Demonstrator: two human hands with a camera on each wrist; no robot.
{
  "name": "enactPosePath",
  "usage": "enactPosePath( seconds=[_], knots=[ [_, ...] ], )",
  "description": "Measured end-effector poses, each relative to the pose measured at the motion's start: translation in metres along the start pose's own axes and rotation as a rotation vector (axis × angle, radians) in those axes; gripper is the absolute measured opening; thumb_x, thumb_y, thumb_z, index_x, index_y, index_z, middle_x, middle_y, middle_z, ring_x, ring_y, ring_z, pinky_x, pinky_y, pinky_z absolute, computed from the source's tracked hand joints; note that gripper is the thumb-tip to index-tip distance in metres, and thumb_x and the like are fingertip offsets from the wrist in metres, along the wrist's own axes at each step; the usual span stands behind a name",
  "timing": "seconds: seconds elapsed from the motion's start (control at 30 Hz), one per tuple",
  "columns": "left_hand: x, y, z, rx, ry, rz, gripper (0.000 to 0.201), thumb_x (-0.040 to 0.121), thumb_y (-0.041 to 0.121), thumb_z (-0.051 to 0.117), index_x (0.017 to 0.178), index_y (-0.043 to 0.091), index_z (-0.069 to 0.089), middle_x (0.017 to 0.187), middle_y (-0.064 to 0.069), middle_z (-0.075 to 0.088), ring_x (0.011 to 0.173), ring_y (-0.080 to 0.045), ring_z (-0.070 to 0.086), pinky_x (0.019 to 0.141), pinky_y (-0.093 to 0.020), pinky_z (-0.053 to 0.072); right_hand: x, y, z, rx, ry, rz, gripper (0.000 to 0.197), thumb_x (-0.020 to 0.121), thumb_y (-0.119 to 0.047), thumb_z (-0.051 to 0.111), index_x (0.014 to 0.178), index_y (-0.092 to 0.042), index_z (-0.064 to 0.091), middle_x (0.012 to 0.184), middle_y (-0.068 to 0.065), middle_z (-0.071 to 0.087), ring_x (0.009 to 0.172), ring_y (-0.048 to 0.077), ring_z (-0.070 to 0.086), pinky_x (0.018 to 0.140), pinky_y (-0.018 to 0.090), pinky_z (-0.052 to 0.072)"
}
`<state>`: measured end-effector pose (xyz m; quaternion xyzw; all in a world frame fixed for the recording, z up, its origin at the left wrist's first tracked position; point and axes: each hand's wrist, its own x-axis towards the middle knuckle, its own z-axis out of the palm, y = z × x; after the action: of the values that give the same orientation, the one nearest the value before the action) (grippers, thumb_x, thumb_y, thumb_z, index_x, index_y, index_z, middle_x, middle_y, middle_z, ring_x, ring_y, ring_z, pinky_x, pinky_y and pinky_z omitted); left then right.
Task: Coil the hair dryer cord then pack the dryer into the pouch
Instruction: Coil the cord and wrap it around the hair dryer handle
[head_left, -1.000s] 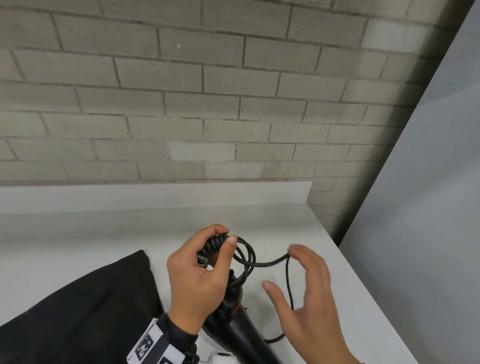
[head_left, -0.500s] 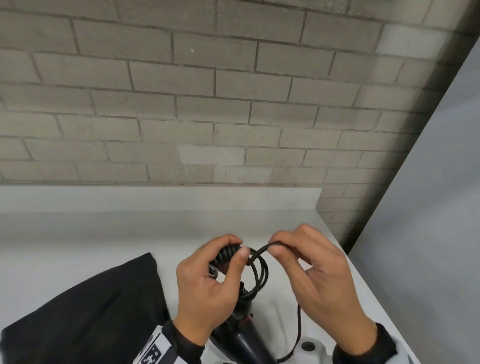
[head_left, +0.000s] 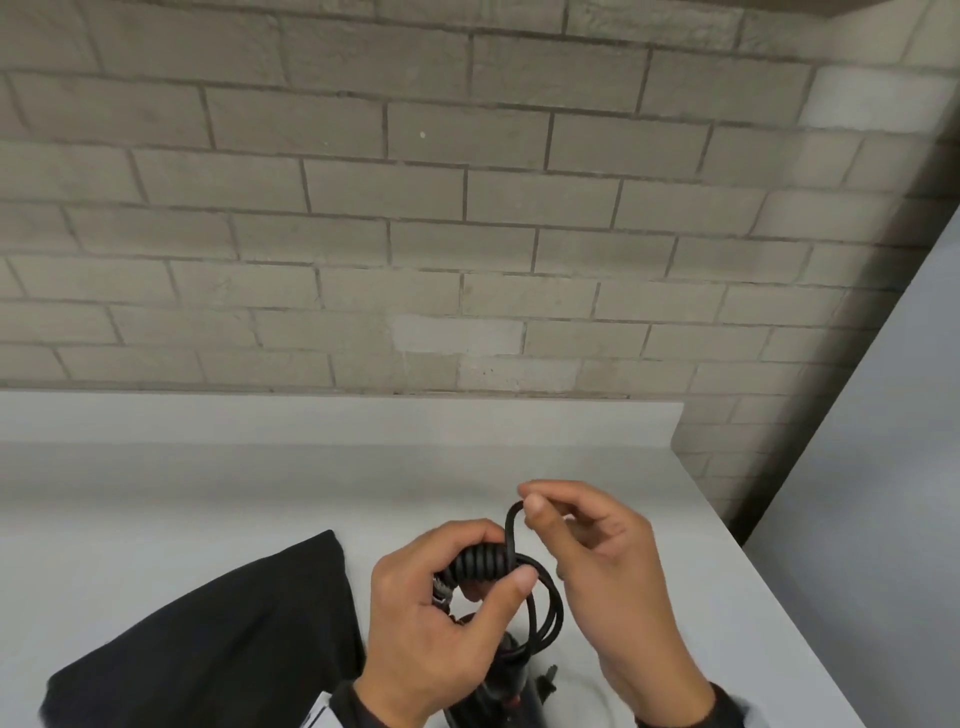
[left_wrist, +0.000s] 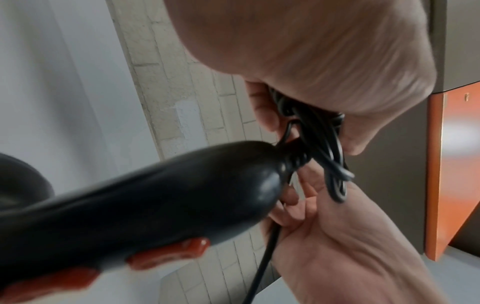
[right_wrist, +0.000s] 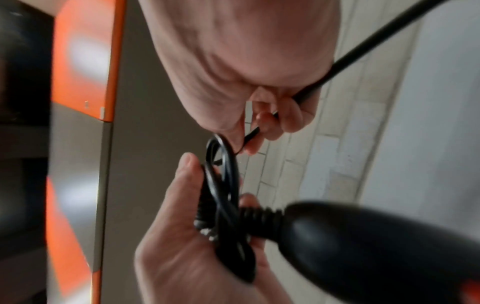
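A black hair dryer with red switches hangs at the bottom centre, handle end up. My left hand grips a bundle of coiled black cord just above the handle; loops hang from it to the right. Thumb and forefinger of my right hand pinch the loose cord above the bundle. That cord runs back through the right palm. The black fabric pouch lies flat on the counter to the left.
The white counter ends at a right edge close to my right hand, with a low backsplash and a grey brick wall behind. An orange-edged panel shows in the wrist views.
My right hand closed on the loose cord, drew it in toward the left hand and now lifts it up over the bundle. The left hand kept its grip.
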<state>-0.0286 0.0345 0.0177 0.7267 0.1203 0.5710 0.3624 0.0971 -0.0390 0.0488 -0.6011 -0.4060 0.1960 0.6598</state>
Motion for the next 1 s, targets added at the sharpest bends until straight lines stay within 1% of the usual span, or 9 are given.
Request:
enactPosePath(
  seconds=[0.1,0.2,0.27,0.37,0.47,0.67,0.8,0.9,1.0],
  knots=[
    [-0.002,0.003,0.002,0.014,0.023,-0.019,0.023,0.079,0.050,0.074,0.091,0.032,0.067,0.069,0.013,0.066,0.055,-0.009,0.062,0.056,-0.012,0.048,-0.008,0.008,0.004,0.066,-0.028,0.082,0.009,0.083,-0.028,0.069,0.087,-0.028,0.077,0.080,0.002,0.070,0.069,0.033,0.059,0.069,0.039,0.053],
    [-0.002,0.002,0.003,0.038,0.070,-0.052,0.027,0.079,0.057,0.071,0.094,0.036,0.067,0.073,0.014,0.069,0.057,-0.011,0.064,0.054,-0.016,0.050,-0.017,0.007,-0.001,0.158,-0.116,0.123,0.027,0.084,-0.050,0.065,0.090,-0.027,0.077,0.066,0.000,0.065,0.060,0.010,0.055,0.057,0.016,0.044],
    [-0.001,0.001,0.005,0.060,0.104,-0.073,0.031,0.079,0.062,0.069,0.095,0.036,0.067,0.075,0.013,0.070,0.058,-0.013,0.064,0.053,-0.020,0.051,-0.024,0.010,-0.004,0.165,-0.240,0.130,0.052,0.071,-0.067,0.068,0.101,-0.025,0.075,0.060,0.004,0.055,0.057,0.010,0.046,0.055,0.017,0.038],
    [0.002,0.001,0.005,0.109,0.122,-0.108,0.027,0.076,0.056,0.071,0.094,0.038,0.066,0.077,0.016,0.070,0.062,-0.011,0.064,0.056,-0.012,0.049,-0.028,0.018,-0.005,0.079,-0.324,0.185,0.047,0.065,-0.049,0.083,0.102,-0.024,0.071,0.079,0.021,0.066,0.069,0.029,0.060,0.072,0.040,0.053],
    [0.005,0.001,0.004,0.125,0.107,-0.138,0.022,0.075,0.050,0.070,0.094,0.039,0.067,0.079,0.018,0.070,0.067,-0.009,0.065,0.060,-0.008,0.047,-0.027,0.021,-0.004,0.034,-0.260,0.210,0.027,0.068,-0.034,0.079,0.090,-0.020,0.072,0.076,0.012,0.067,0.074,0.035,0.059,0.080,0.042,0.053],
    [0.015,0.006,-0.004,0.019,0.018,-0.332,0.027,0.066,0.053,0.081,0.089,0.042,0.072,0.085,0.014,0.074,0.082,-0.005,0.070,0.070,-0.007,0.048,-0.018,0.021,-0.007,-0.098,-0.255,0.134,0.028,0.068,-0.039,0.075,0.090,-0.021,0.073,0.085,0.004,0.069,0.092,0.033,0.060,0.092,0.051,0.049],
    [0.027,0.012,-0.017,-0.028,-0.129,-0.420,0.030,0.076,0.045,0.081,0.103,0.049,0.070,0.102,0.017,0.074,0.102,0.002,0.066,0.083,-0.006,0.045,-0.012,0.016,-0.007,-0.196,-0.259,0.063,0.032,0.065,-0.048,0.072,0.089,-0.027,0.071,0.087,-0.005,0.064,0.093,0.021,0.058,0.091,0.042,0.049],
    [0.031,0.017,-0.016,-0.105,-0.164,-0.502,0.010,0.080,0.040,0.076,0.090,0.043,0.076,0.088,0.009,0.077,0.088,-0.004,0.071,0.075,-0.008,0.048,-0.008,0.014,-0.008,-0.228,-0.281,0.024,0.027,0.066,-0.047,0.071,0.089,-0.032,0.070,0.090,-0.011,0.063,0.091,0.012,0.059,0.092,0.035,0.048],
    [0.033,0.019,-0.013,-0.156,-0.106,-0.553,0.010,0.072,0.035,0.073,0.081,0.035,0.077,0.079,0.003,0.076,0.076,-0.004,0.071,0.069,-0.008,0.048,-0.008,0.010,-0.003,-0.237,-0.298,-0.030,0.018,0.067,-0.041,0.070,0.084,-0.044,0.065,0.087,-0.021,0.061,0.088,0.000,0.055,0.083,0.011,0.040]
  ],
)
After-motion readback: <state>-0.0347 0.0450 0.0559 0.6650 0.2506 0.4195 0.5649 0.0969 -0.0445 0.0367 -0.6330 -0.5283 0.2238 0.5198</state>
